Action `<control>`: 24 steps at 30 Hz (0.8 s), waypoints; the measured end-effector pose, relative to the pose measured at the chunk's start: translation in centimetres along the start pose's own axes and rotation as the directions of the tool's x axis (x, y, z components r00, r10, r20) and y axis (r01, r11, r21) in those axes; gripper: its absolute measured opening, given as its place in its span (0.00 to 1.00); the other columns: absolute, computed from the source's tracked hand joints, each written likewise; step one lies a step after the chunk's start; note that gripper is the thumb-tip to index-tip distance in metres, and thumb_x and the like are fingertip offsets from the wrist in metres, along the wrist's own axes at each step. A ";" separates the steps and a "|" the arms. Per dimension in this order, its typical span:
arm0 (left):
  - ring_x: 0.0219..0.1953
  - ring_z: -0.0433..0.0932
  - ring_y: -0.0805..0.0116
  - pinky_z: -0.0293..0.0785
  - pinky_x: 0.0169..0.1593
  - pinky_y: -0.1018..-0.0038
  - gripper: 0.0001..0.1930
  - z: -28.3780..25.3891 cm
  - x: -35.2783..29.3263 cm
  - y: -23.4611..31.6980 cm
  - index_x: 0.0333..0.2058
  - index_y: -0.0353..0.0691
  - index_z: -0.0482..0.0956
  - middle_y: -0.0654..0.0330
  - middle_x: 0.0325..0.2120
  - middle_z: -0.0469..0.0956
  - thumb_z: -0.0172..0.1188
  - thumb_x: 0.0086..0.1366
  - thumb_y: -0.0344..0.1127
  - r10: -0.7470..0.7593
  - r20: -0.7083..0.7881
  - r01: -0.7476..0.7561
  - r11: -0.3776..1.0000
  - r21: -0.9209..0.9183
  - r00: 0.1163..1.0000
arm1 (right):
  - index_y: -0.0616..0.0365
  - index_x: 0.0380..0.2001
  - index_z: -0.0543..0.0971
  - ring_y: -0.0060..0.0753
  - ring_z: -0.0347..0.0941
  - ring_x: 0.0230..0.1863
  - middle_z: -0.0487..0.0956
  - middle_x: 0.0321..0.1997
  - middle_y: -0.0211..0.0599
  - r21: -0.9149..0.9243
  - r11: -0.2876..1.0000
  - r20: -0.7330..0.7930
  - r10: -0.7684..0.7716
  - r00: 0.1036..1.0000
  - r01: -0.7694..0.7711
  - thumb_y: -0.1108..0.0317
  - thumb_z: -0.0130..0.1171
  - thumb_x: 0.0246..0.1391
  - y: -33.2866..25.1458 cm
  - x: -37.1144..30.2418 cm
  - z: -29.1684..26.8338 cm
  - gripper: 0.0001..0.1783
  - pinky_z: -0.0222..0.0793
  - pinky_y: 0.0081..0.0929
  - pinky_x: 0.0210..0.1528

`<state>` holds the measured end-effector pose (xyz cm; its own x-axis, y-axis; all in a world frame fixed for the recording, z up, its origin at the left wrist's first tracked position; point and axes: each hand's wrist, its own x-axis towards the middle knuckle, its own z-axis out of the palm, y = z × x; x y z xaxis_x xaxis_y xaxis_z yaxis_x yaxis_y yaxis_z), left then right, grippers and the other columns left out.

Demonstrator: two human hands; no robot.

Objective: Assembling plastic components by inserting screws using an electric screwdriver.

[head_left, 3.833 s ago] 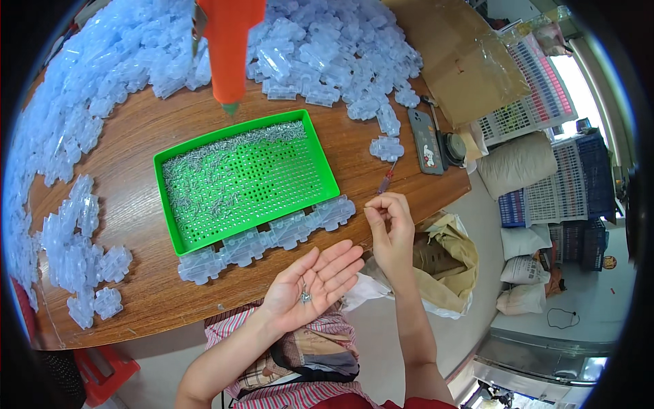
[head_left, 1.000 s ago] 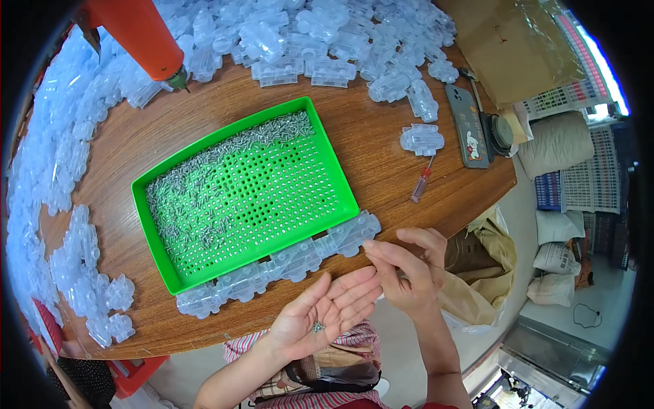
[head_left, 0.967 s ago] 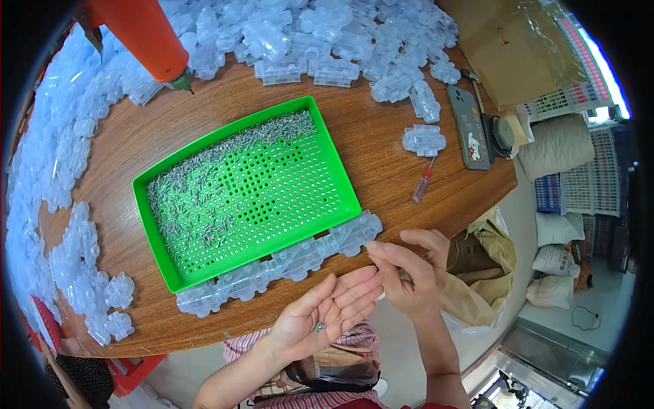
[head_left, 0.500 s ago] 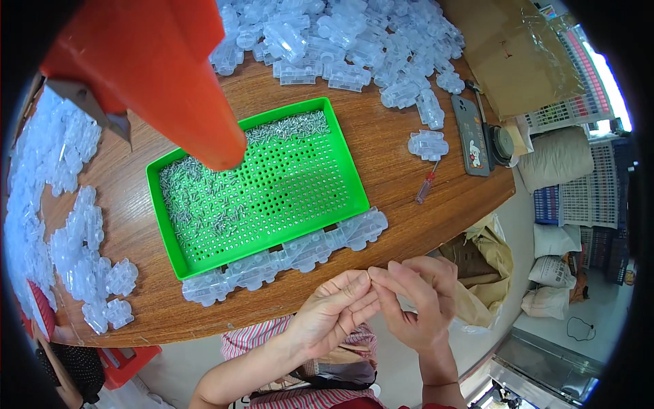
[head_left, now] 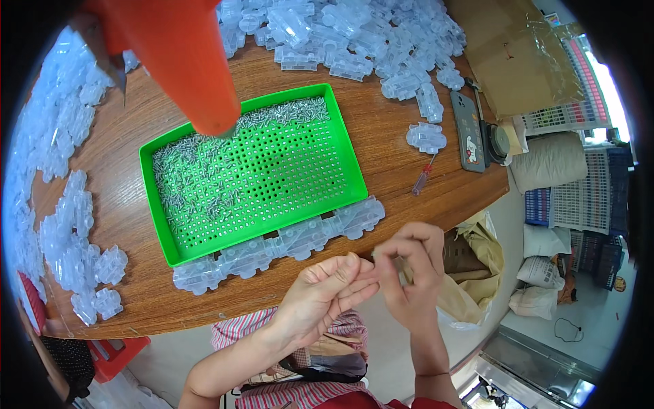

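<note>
Over the table's front edge, my left hand (head_left: 317, 296) is held palm up, its thumb pressed against the index finger. Close beside its fingertips is my right hand (head_left: 415, 286), thumb and forefinger pinched together and slightly blurred. Whatever either pinch holds is too small to make out. Beyond the hands, clear plastic housings (head_left: 300, 238) lie in a row along the near side of a green perforated tray (head_left: 306, 177). Small metal screws (head_left: 286, 112) gather along the tray's far and left sides. A large orange tapered tool (head_left: 184, 75) hangs down over the tray's far edge.
Heaps of clear plastic parts (head_left: 334, 34) cover the table's back and left. At right are a single clear part (head_left: 426, 138), a small screwdriver (head_left: 422, 178), a phone (head_left: 469, 129) and a cardboard box (head_left: 511, 61). Another person's dotted clothing (head_left: 71, 361) shows at lower left.
My right fingertips have come slightly apart from my left ones. The whole view has shifted a little, with the tray and orange tool appearing higher and farther left.
</note>
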<state>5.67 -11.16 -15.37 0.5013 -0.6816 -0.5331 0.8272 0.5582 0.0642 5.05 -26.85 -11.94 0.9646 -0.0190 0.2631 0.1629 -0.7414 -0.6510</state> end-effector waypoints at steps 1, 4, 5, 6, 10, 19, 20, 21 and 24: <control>0.47 0.79 0.65 0.78 0.52 0.71 0.15 0.2 -0.1 0.2 0.41 0.32 0.75 0.52 0.42 0.78 0.48 0.71 0.39 -0.025 -0.028 0.025 1.000 -0.013 0.999 | 0.55 0.31 0.79 0.35 0.65 0.38 0.71 0.37 0.33 0.025 0.997 -0.057 0.075 0.996 -0.074 0.76 0.65 0.43 0.5 0.0 0.8 0.10 0.62 0.32 0.39; 0.51 0.76 0.62 0.73 0.57 0.68 0.21 -0.2 -0.7 0.5 0.46 0.29 0.74 0.46 0.47 0.76 0.45 0.72 0.44 -0.034 -0.013 0.034 0.999 0.006 0.999 | 0.54 0.32 0.79 0.37 0.64 0.38 0.70 0.37 0.33 -0.201 0.974 -0.102 -0.131 0.986 0.109 0.76 0.65 0.44 2.4 0.4 1.7 0.10 0.61 0.33 0.41; 0.52 0.76 0.63 0.72 0.58 0.69 0.21 -0.3 -0.8 0.6 0.47 0.28 0.73 0.46 0.48 0.76 0.45 0.72 0.44 -0.063 0.024 0.064 0.997 -0.033 0.998 | 0.54 0.32 0.79 0.37 0.64 0.38 0.70 0.37 0.33 -0.201 0.973 -0.098 -0.133 0.986 0.111 0.76 0.65 0.44 2.6 0.5 1.7 0.10 0.61 0.33 0.41; 0.52 0.76 0.63 0.72 0.58 0.69 0.21 -0.4 -1.0 0.7 0.47 0.28 0.73 0.46 0.48 0.76 0.45 0.72 0.44 -0.063 0.020 0.064 0.997 -0.036 0.998 | 0.54 0.33 0.79 0.38 0.64 0.39 0.70 0.37 0.32 -0.239 0.958 -0.080 -0.185 0.980 0.161 0.75 0.65 0.44 2.7 0.5 1.7 0.10 0.61 0.33 0.41; 0.57 0.71 0.54 0.69 0.61 0.61 0.20 -0.6 -1.2 0.9 0.46 0.29 0.74 0.43 0.50 0.74 0.45 0.72 0.43 -0.107 -0.007 0.105 0.983 -0.150 0.994 | 0.53 0.34 0.79 0.38 0.65 0.40 0.71 0.38 0.32 -0.339 0.907 -0.044 -0.280 0.959 0.250 0.74 0.65 0.45 3.1 0.3 2.3 0.10 0.61 0.33 0.42; 0.58 0.70 0.52 0.68 0.61 0.60 0.19 -0.7 -1.0 0.8 0.46 0.30 0.74 0.43 0.51 0.73 0.46 0.72 0.42 -0.108 -0.006 0.103 0.968 -0.229 0.994 | 0.54 0.34 0.80 0.38 0.65 0.41 0.71 0.39 0.32 -0.418 0.868 -0.052 -0.318 0.947 0.268 0.73 0.66 0.46 3.3 0.3 2.4 0.10 0.62 0.32 0.42; 0.58 0.70 0.52 0.68 0.62 0.60 0.19 -0.7 -1.0 0.8 0.46 0.30 0.74 0.43 0.51 0.73 0.46 0.72 0.42 -0.106 -0.003 0.103 0.967 -0.233 0.994 | 0.54 0.34 0.80 0.38 0.65 0.41 0.71 0.39 0.32 -0.418 0.868 -0.053 -0.318 0.947 0.268 0.73 0.66 0.46 3.3 0.2 2.4 0.10 0.62 0.32 0.42; 0.58 0.70 0.52 0.68 0.62 0.60 0.19 -0.7 -1.0 0.9 0.46 0.30 0.74 0.43 0.51 0.73 0.46 0.72 0.42 -0.107 -0.001 0.103 0.967 -0.232 0.994 | 0.53 0.35 0.80 0.38 0.65 0.41 0.71 0.40 0.32 -0.421 0.867 -0.056 -0.318 0.946 0.266 0.72 0.66 0.46 3.3 0.2 2.4 0.10 0.62 0.33 0.42; 0.58 0.69 0.52 0.68 0.62 0.60 0.19 -0.7 -1.0 0.9 0.46 0.30 0.74 0.43 0.51 0.73 0.46 0.72 0.42 -0.116 0.001 0.113 0.967 -0.229 0.993 | 0.52 0.35 0.81 0.39 0.65 0.41 0.71 0.40 0.33 -0.423 0.868 -0.068 -0.316 0.946 0.260 0.72 0.67 0.45 3.4 -0.1 2.5 0.11 0.62 0.33 0.42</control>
<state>5.74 -9.63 -15.41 0.4022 -0.7424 -0.5358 0.7983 0.5709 -0.1917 6.03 -27.66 -15.95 0.8469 0.1707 0.5035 0.3043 -0.9323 -0.1957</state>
